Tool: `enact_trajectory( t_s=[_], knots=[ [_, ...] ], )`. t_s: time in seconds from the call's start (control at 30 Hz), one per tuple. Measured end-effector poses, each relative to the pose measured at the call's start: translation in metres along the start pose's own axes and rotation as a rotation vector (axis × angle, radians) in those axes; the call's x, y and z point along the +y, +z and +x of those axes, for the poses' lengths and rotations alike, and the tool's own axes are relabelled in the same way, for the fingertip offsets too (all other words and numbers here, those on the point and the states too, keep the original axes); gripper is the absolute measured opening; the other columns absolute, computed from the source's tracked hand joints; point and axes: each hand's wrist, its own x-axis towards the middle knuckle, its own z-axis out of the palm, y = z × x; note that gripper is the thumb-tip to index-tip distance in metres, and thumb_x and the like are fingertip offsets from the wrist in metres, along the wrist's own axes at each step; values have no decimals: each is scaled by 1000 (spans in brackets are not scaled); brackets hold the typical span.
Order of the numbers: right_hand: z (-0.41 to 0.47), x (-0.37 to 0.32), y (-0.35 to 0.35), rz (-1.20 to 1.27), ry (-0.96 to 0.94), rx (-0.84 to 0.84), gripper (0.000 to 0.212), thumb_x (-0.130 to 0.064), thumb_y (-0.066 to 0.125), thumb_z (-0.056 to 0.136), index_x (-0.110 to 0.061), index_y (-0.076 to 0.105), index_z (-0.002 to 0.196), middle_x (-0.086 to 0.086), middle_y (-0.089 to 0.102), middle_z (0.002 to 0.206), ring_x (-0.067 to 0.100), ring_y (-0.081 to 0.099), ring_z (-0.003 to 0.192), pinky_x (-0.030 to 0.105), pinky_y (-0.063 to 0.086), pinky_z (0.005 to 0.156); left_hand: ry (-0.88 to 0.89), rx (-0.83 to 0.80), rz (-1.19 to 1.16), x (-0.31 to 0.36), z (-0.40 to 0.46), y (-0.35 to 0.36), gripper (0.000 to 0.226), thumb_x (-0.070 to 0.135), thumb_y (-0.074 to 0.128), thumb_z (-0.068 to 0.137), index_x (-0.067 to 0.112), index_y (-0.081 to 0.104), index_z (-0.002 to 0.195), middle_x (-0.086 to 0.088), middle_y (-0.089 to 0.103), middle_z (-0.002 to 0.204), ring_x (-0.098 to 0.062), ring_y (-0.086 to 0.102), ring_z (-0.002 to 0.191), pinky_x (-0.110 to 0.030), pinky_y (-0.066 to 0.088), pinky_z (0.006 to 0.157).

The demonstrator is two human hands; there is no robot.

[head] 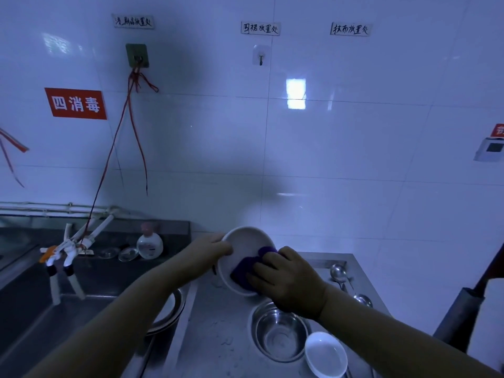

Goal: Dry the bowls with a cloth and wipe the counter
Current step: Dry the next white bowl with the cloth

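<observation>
A white bowl (244,245) is tilted up above the steel counter (218,331), its inside facing me. My left hand (208,252) grips its left rim. My right hand (283,279) holds a purple cloth (245,267) bunched against the bowl's inner lower wall. Below my right hand a steel bowl (279,334) stands on the counter, with a small white bowl (326,353) leaning at its right.
A sink (41,309) with twin taps (64,257) lies left, a steel basin (170,309) at its right edge. A soap bottle (150,242) and glass lids stand behind. Ladles (339,276) lie at the counter's right. White tiled wall ahead.
</observation>
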Motion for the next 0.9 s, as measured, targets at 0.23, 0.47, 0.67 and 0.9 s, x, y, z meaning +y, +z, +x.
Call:
enact_trajectory(
  t_s=[0.23,0.47,0.67,0.9],
  knots=[
    [2,9,-3,60,163,-151,16,-24,77,77,-23,72,91,-3,70,85,16,63,74,27,45,61,512,305,851,-14,-17,12,62,51,58,76,23,43,130,14,44,118,-3,40,109,-17,39,89],
    [2,17,-11,121,101,-224,16,-27,73,81,-21,72,96,-1,71,90,16,64,76,27,48,61,807,64,1417,-15,-18,17,29,29,84,58,27,69,83,9,71,83,-9,66,83,-34,51,91],
    [-4,27,-18,203,280,-45,37,-30,59,86,-6,67,114,13,66,107,24,60,94,36,53,79,543,88,981,-19,-19,8,9,27,65,82,31,63,89,12,64,88,-2,55,80,-21,46,76],
    [10,22,-21,412,822,247,45,-34,58,91,-5,57,126,15,59,117,18,46,109,24,40,96,130,67,-259,-11,-28,25,13,4,57,87,12,64,94,-4,71,84,-14,65,80,-22,51,68]
  ],
)
